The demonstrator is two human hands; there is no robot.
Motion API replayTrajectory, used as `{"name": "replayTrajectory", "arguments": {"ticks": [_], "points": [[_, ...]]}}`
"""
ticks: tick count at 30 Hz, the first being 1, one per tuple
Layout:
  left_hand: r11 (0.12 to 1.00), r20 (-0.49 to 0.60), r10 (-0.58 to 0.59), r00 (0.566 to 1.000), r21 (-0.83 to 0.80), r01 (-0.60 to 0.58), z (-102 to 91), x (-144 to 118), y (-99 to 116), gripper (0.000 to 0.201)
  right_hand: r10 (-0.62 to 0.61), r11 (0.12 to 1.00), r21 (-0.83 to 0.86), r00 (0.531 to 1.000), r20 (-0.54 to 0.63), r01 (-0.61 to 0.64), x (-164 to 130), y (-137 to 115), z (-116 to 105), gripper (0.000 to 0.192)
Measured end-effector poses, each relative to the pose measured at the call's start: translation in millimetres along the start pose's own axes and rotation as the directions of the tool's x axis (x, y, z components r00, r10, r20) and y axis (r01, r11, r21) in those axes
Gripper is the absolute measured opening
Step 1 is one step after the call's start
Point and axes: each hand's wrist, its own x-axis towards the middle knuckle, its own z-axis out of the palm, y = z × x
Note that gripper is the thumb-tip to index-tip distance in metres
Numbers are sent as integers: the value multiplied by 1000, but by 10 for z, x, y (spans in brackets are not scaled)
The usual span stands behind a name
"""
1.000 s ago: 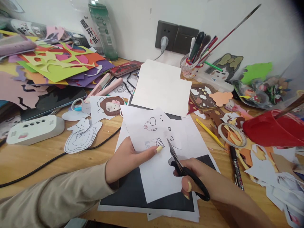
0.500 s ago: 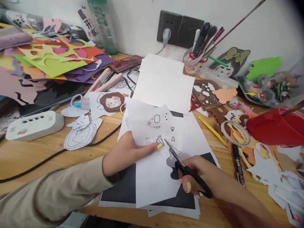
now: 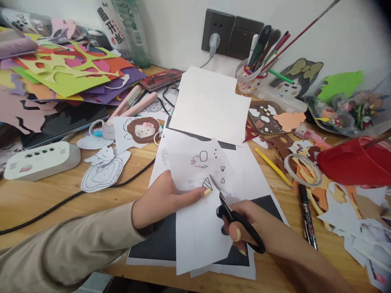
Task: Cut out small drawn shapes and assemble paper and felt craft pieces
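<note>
- Surface [image 3: 36,195] of pale wood grain fills the view, bare only at 8 o'clock, where a black cable [image 3: 70,201] snakes across it; its near edge runs along the bottom.
- Foam sheets [image 3: 67,77] in green, orange, purple and pink lie heaped at 10 o'clock, their outlines jagged from cut-out holes.
- Blank white sheet [image 3: 210,106] lies flat at 12 o'clock, square-cornered, partly covering a black-and-white print [image 3: 159,244] that reaches down to the near edge.
- Red bucket [image 3: 351,167], smooth plastic, sits at 3 o'clock among brown and orange paper scraps [image 3: 336,195].
- White paper [image 3: 198,228], thin and slightly curled, lies just below centre, printed with small line drawings; its lower corner hangs free over the print.
- Left hand [image 3: 165,199] comes in from 8 o'clock in a beige sleeve; its fingers [image 3: 201,193] are pinched on the paper's left edge, the yellow nail beside the blades.
- Right hand [image 3: 253,228] enters from 5 o'clock, fingers closed through the loops of the black scissors [image 3: 232,215].
- Scissors point to 11 o'clock, blades slightly parted with the paper between them, beside a small striped cone drawing.
- Clear cup [image 3: 247,79] of pens and brushes stands at 1 o'clock against the wall.
- Tape ring [image 3: 302,169] and black marker [image 3: 307,215] lie just right of the print, leaving little room there.
</note>
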Motion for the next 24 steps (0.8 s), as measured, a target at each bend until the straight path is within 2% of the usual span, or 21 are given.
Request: {"name": "replayTrajectory", "arguments": {"ticks": [3, 8, 14, 18, 21, 24], "points": [[1000, -4, 14, 1000, -4, -14, 5, -1, -3, 36, 15, 999, 43, 1000, 6, -15, 7, -8, 26, 18], [1000, 43, -16, 999, -9, 17, 0, 10, -7, 36, -63, 997, 33, 998, 4, 63, 12, 16, 53, 24], [1000, 40, -24, 999, 0, 24, 20, 11, -42, 32, -56, 998, -12, 998, 2, 56, 11, 10, 59, 28], [996, -5, -28, 1000, -81, 28, 55, -11, -83, 27, -51, 999, 8, 999, -11, 51, 11, 4, 77, 39], [982, 71, -112, 991, -144, 121, 72, -32, -49, 18, -80, 996, 47, 996, -35, 81, 19, 11, 71, 42], [954, 107, -177, 978, -226, 198, 74, -48, 10, 21, -172, 985, 24, 985, 21, 172, 14, -7, 18, 45]]}}
